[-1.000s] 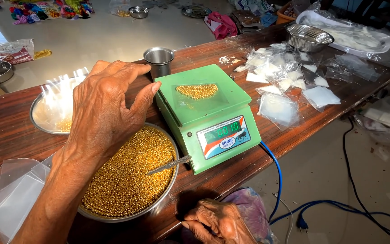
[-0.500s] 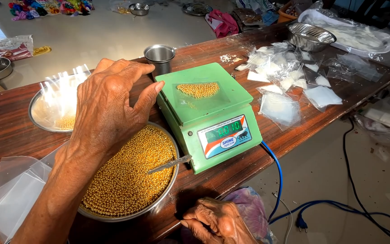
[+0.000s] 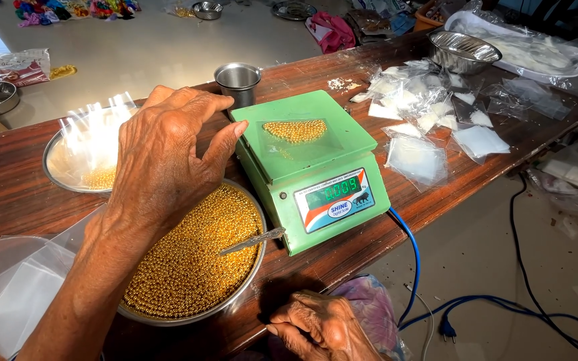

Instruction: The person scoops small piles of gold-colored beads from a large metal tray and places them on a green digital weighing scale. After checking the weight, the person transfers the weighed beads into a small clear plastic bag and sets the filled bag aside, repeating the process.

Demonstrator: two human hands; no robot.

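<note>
The left hand hovers palm-down over the steel bowl of gold beads, fingers spread and slack, grasping nothing; its thumb tip touches the left edge of the green weighing scale. A small heap of gold beads lies on the scale's platform. A spoon rests in the bowl. The right hand rests at the near edge of the wooden counter, fingers loosely curled, holding nothing. A steel cup stands behind the scale.

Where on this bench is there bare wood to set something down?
Bare wood lies behind the green scale, between the steel cup and the far steel bowl. Right of the scale, clear packets crowd it; left, the bead bowl.
</note>
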